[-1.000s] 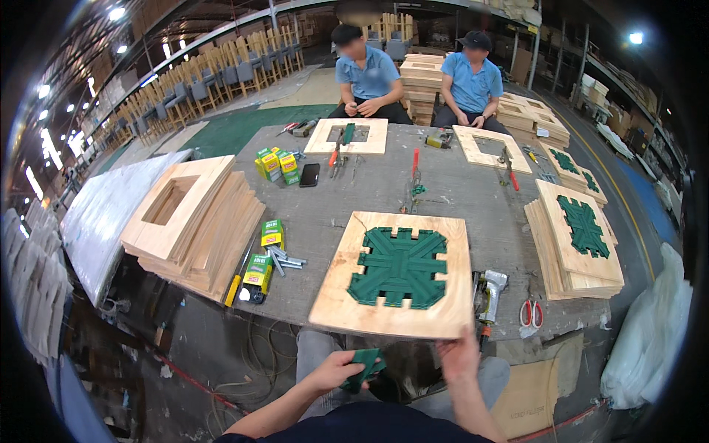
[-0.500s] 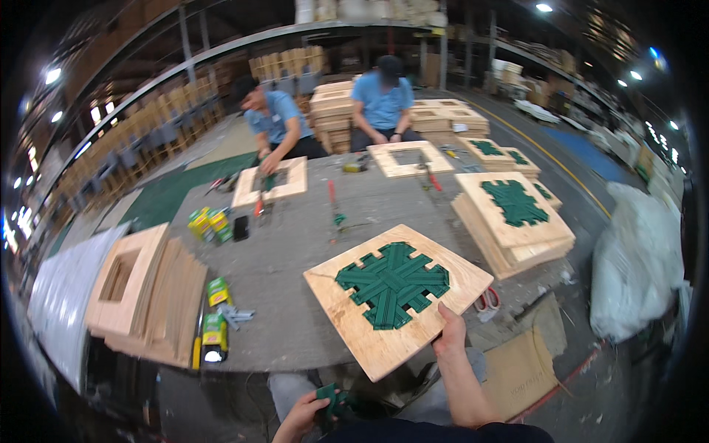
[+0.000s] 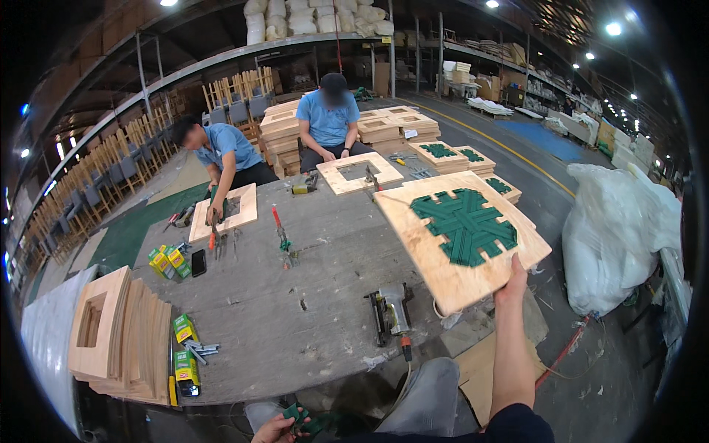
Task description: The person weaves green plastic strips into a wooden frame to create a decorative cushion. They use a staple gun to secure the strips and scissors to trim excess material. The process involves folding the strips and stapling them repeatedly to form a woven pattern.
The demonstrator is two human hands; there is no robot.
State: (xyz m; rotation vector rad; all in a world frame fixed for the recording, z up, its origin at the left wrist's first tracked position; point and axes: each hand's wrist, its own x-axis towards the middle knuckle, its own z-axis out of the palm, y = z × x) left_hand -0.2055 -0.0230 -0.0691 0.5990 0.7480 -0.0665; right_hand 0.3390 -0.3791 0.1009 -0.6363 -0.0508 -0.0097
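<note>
Far off to the left of the left hand's fingers, here's a tall stack of bare frames [image 3: 136, 340], no strip showing on the top one: that pile looks untouched. Nearer those fingers, green-and-yellow boxes [image 3: 186, 367] sit by the table's edge, metal strips [image 3: 201, 350] spilling beside them. Well beyond, a co-worker in blue [image 3: 233, 148] bends over an open frame [image 3: 249, 207] with a green strip at it; barely begun, I'd say. And low down, the left hand [image 3: 275, 430] itself, thumb and fingers pinched on green webbing [image 3: 294, 413]! Out ahead of them lies a red-handled tool [image 3: 281, 230]; farther out, a second open frame [image 3: 360, 185] before another co-worker [image 3: 330, 118], no webbing across it that I can see. Between the two hands, the staple gun [image 3: 397, 310] rests on the table, neither hand on it. Now the right hand [image 3: 511, 284], clamped on the webbed panel [image 3: 465, 227], thumb along the near edge, the other fingers hidden! The panel stretches ahead and left of that thumb, strips crossing its opening; the webbing looks complete. Whether anything supports it, I can't tell. Past its far edge, three more webbed panels [image 3: 441, 150] look equally done.
</note>
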